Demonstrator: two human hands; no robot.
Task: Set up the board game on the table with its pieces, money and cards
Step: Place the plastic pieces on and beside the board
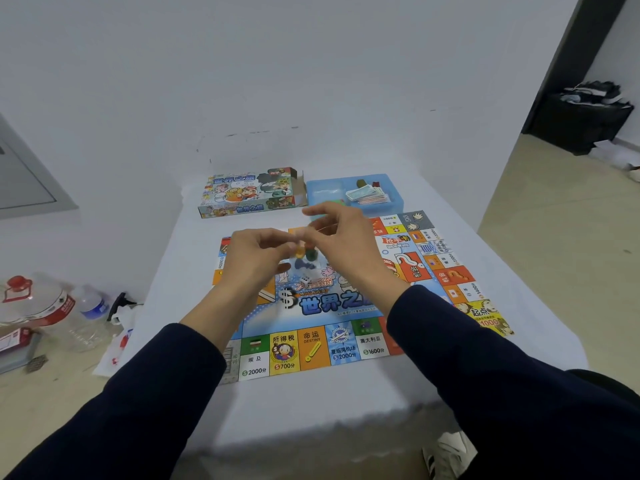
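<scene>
Left hand (254, 258) and right hand (341, 237) raised, fingers curled, over board (346, 306)

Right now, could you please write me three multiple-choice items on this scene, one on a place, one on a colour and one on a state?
1. Where does the blue tray stand?
A. left of the game box
B. right of the game box
C. on the floor

2. What colour is the die on the board?
A. white
B. red
C. black

3. How does the board lie?
A. folded shut
B. inside the box
C. unfolded flat on the table

Answers: 1 B, the tray sits beside the box's open end, to its right. 2 A, it is white with dark pips. 3 C, its printed squares face up across the cloth.
</scene>
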